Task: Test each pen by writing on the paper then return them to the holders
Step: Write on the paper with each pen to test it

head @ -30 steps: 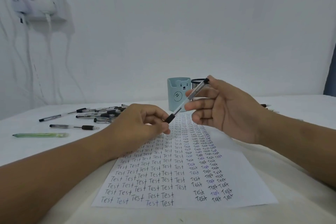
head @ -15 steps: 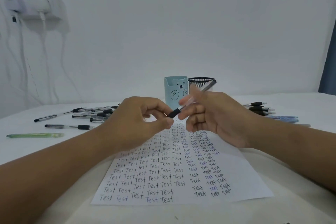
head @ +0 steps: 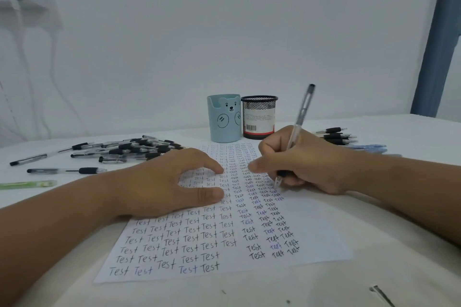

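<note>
a clear pen (head: 300, 117) is gripped by the right hand (head: 303, 162), its tip set on the paper (head: 311, 239). the left hand (head: 172, 182) is laid flat, fingers relaxed, on the paper's left part.

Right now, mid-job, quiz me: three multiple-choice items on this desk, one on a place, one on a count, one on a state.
1. Where is the mesh holder relative to the bear holder?
A. to its right
B. to its left
C. stacked on it

2. How many holders stand behind the paper?
A. one
B. two
C. four

3. What is the right hand doing?
A. lying flat and empty
B. gripping a pen, tip at the paper
C. reaching into a holder

Answers: 1 A, the black mesh holder sits right of the blue one. 2 B, only those two stand there. 3 B, its fingers curl round the pen while the left hand rests on the sheet.
</note>
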{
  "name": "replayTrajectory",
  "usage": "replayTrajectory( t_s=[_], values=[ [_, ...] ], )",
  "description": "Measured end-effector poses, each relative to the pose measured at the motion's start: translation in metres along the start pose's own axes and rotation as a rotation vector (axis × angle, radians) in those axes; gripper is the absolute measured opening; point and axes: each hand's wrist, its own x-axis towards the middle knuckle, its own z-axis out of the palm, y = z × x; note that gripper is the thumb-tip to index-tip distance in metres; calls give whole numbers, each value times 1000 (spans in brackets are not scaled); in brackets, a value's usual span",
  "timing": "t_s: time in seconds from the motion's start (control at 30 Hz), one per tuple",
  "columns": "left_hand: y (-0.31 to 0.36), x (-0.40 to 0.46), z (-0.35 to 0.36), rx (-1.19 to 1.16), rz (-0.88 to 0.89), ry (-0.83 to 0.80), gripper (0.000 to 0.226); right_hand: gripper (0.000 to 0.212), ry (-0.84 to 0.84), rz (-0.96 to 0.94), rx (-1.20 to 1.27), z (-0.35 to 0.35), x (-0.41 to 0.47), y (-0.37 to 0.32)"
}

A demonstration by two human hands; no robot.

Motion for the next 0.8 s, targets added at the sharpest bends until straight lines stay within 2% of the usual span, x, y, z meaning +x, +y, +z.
replayTrajectory(
  t_s=[0.13, 0.37, 0.5, 0.8],
  values=[
    [-2, 0, 0, 3, -1, -4, 53, 54, 32, -12, -120, 4, -2, -2],
    [-2, 1, 0, 13, 0, -5, 56, 46, 44, -29, -247, 6, -3, 0],
    [-4, 1, 0, 4, 5, -13, 60, 44, 45, -40, -276, 6, -3, 0],
    [1, 0, -1, 16, -7, -21, 56, 50, 26, -35, -266, 5, -3, 0]
  ],
)
